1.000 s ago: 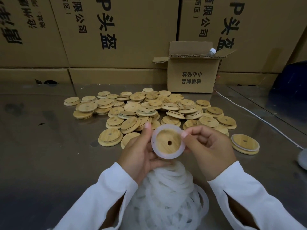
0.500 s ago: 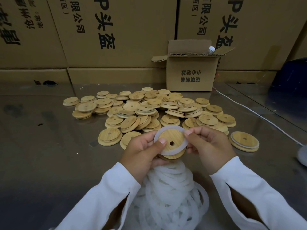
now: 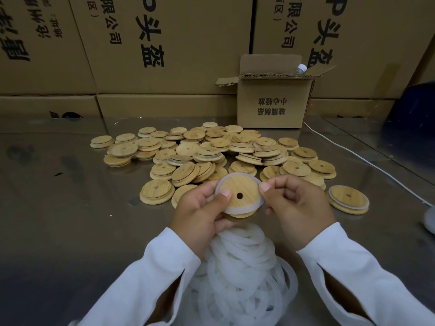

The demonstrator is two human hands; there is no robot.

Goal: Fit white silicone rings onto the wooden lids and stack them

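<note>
Left hand (image 3: 200, 209) and right hand (image 3: 297, 208) clamp lid (image 3: 247, 188), ring (image 3: 237, 210)
Thumb at 9 o'clock, fingers (image 3: 264, 187) pinching at 3; ring perhaps loose at 6. Tabletop (image 3: 70, 208) stretches toward 9.

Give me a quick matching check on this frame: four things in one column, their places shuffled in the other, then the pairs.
Things
1. lid being fitted
2. ringed lid
3. loose silicone rings
4. small open box

Places
A. at the back, against the big cartons
B. gripped by the left hand, its ring pinched by the right hand
C. nearest the camera, between the sleeves
D. alone on the table, right of the lid heap

Pairs: 1-B, 2-D, 3-C, 4-A
</note>
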